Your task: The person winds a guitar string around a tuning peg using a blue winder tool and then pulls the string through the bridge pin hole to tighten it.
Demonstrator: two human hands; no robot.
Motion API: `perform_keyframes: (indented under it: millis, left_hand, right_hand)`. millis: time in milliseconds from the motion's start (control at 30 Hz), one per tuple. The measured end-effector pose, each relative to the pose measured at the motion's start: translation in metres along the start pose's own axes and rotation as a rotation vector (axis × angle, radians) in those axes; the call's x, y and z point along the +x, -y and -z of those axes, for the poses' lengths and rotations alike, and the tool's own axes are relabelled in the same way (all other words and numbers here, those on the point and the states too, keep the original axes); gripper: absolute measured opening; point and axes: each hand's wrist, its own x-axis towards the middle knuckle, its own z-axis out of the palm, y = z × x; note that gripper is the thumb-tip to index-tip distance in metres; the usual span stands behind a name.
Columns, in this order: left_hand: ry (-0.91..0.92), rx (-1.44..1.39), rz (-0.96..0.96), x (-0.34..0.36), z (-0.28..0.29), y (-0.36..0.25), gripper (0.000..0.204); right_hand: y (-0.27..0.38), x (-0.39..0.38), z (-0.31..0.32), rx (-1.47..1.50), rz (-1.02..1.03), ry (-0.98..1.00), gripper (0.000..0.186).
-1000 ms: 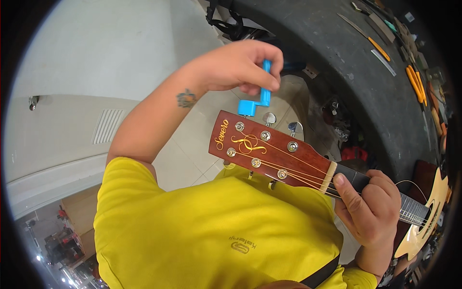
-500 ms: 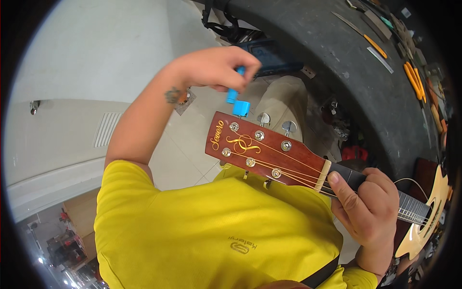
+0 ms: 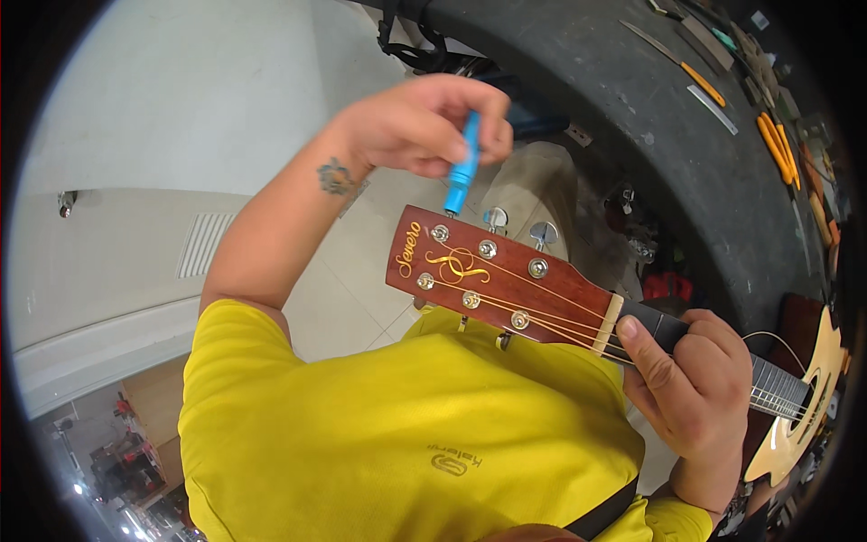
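Note:
The blue string winder (image 3: pixel 464 164) is in my left hand (image 3: pixel 433 122), whose fingers are closed around its crank handle. Its lower end meets the tuning peg at the headstock's upper left corner and covers that peg's button. The reddish-brown guitar headstock (image 3: pixel 417 271) points left, with several silver tuning posts and strings running to them. My right hand (image 3: pixel 691 388) wraps the guitar neck (image 3: pixel 768 384) just past the pale nut (image 3: pixel 609 323), a finger stretched along the strings. The pale guitar body (image 3: pixel 784 443) shows at the right, partly cut off.
A dark workbench (image 3: pixel 623 117) curves along the upper right. On it lie an orange-handled knife (image 3: pixel 703 83), a steel ruler (image 3: pixel 713 109) and orange-handled pliers (image 3: pixel 777 149). A loose string (image 3: pixel 778 340) arcs above the neck. My knee (image 3: pixel 533 176) is beyond the headstock.
My left hand has shifted a little right and turned the winder's crank. The winder now looks more in line with the peg. The right hand has barely moved.

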Motion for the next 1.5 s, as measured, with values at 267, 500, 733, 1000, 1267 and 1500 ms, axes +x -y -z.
perform_keyframes:
  millis: [267,500,733,1000,1267,1500]
  left_hand:
    - [-0.061,0.504,0.082,-0.012,0.017,-0.004,0.011]
    - [-0.1,0.558,0.242,0.004,0.022,0.017,0.007]
    - [-0.074,0.06,-0.149,0.014,0.011,0.032,0.016]
    - [0.051,0.021,-0.152,-0.002,0.028,0.011,0.013]
    - [0.037,0.18,0.005,-0.012,0.044,0.012,0.013]
    - [-0.091,0.277,0.013,0.007,0.035,0.033,0.021]
  right_hand:
    - [-0.001,0.001,-0.002,-0.002,-0.016,-0.035,0.052]
    - [-0.003,0.0,0.001,0.009,-0.002,0.03,0.052]
    - [-0.004,0.0,0.0,-0.005,-0.002,-0.011,0.055]
    - [-0.007,0.0,-0.001,-0.02,0.0,-0.013,0.058]
    - [-0.007,0.002,0.0,-0.011,-0.012,-0.007,0.057]
    - [-0.008,0.002,-0.001,0.0,-0.015,0.002,0.057]
